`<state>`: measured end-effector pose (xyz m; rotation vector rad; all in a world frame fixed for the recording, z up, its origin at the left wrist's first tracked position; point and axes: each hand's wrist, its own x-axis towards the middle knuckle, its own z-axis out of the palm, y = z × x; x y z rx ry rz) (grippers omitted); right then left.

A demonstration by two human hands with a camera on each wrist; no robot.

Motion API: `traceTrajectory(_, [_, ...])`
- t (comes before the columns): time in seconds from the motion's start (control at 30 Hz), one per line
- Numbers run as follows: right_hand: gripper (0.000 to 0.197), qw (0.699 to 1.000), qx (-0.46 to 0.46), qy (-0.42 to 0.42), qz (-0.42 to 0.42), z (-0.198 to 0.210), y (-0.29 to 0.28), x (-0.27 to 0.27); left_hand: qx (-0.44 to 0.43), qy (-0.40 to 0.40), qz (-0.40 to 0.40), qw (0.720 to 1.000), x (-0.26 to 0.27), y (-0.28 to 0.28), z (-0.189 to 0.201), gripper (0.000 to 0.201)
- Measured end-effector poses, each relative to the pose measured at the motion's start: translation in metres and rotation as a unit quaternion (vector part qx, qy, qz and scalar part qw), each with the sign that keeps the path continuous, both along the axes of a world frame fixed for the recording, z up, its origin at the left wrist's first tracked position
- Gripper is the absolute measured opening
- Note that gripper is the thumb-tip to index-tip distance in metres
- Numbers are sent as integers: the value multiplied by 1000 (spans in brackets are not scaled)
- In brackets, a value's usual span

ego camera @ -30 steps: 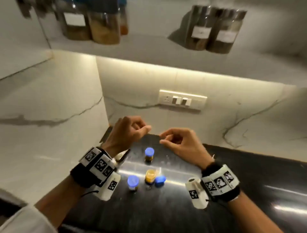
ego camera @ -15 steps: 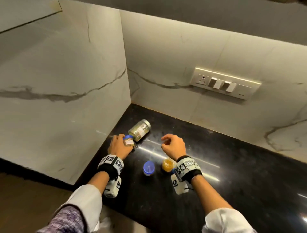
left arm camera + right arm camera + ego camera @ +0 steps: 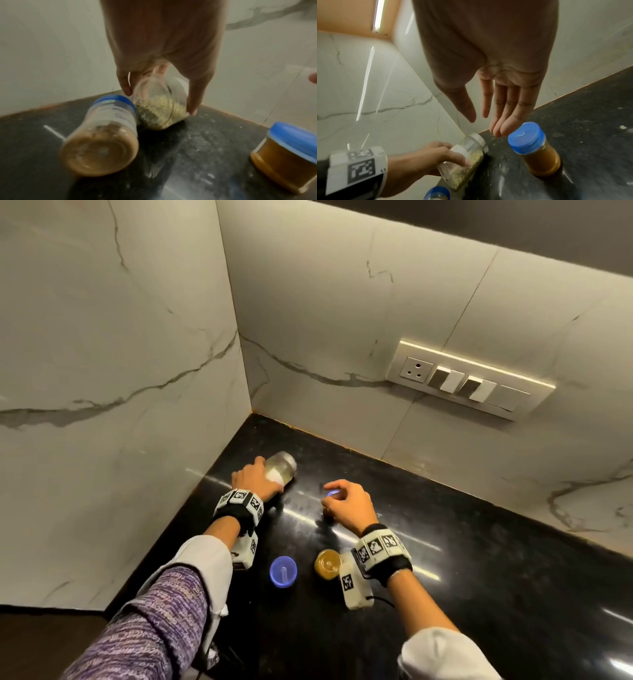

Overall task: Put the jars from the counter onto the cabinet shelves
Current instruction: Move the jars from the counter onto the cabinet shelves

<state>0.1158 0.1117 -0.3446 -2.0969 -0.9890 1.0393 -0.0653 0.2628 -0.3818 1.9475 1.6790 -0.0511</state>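
My left hand grips a clear jar of pale grains with a white lid, tilted near the counter's back corner. In the left wrist view my thumb and fingers wrap that clear jar. My right hand hovers with straight fingers just above the blue lid of an upright amber jar, without gripping it. In the head view the right hand covers most of that jar. A brown-filled jar with a blue lid lies on its side by my left hand.
On the black counter, nearer me, stand a blue-lidded jar and an amber jar partly behind my right wrist camera. Marble walls close the left and back. A switch plate sits on the back wall.
The head view dropped from the shelves to the counter. My left hand left the small blue-lidded jar and took the clear jar. My right hand moved forward over an amber jar.
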Motion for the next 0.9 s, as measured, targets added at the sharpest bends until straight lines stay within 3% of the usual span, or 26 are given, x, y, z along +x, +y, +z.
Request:
traceTrajectory(0.1, [33, 996, 48, 56, -48, 14, -17, 13, -25, -200, 63, 977, 6, -16, 22, 70])
traceTrajectory(0.2, [47, 982, 119, 125, -78, 53, -25, 16, -70, -437, 92, 892, 13, -53, 62, 62])
traceTrajectory(0.27, [53, 969, 156, 173, -85, 90, -31, 11, -97, -530, 88, 838, 15, -85, 91, 62])
traceTrajectory(0.33, [54, 960, 193, 186, -76, 129, -42, 6, -116, -584, 53, 801, 15, -119, 122, 60])
traceTrajectory(0.47, [71, 968, 235, 78, -35, 191, -70, -3, -92, -613, -59, 783, 10, -166, 173, 65])
traceTrajectory(0.6, [60, 963, 268, 16, -12, 255, -107, -14, -40, -598, -176, 781, -3, -192, 217, 82])
traceTrajectory(0.73, [67, 945, 324, -43, -11, 322, -150, -34, 86, -582, -269, 763, -14, -211, 261, 96])
traceTrajectory(0.9, [51, 911, 370, -175, -43, 400, -190, -45, 199, -576, -260, 749, -3, -238, 329, 105])
